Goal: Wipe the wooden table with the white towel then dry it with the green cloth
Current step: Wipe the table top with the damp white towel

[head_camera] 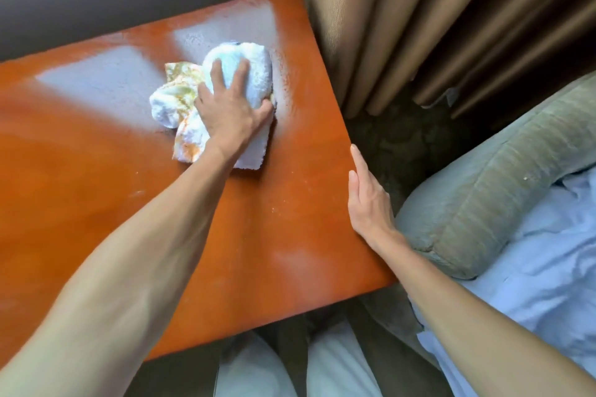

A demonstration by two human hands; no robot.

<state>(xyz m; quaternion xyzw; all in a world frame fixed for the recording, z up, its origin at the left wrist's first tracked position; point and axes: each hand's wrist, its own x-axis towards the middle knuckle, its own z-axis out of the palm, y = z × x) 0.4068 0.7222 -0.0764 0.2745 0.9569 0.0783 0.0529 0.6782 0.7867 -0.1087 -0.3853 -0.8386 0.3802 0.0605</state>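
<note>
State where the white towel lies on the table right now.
The towel lies bunched on the far middle of the table, pressed under the left hand, near the curtain-side edge.

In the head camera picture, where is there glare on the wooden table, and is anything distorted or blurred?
Head view: pale glare patches lie on the wooden table, around and behind the white towel and near the front right corner; the wide-angle lens bends the table edges and stretches the left forearm; the left hand is slightly soft, and the right hand is sharper.
</note>
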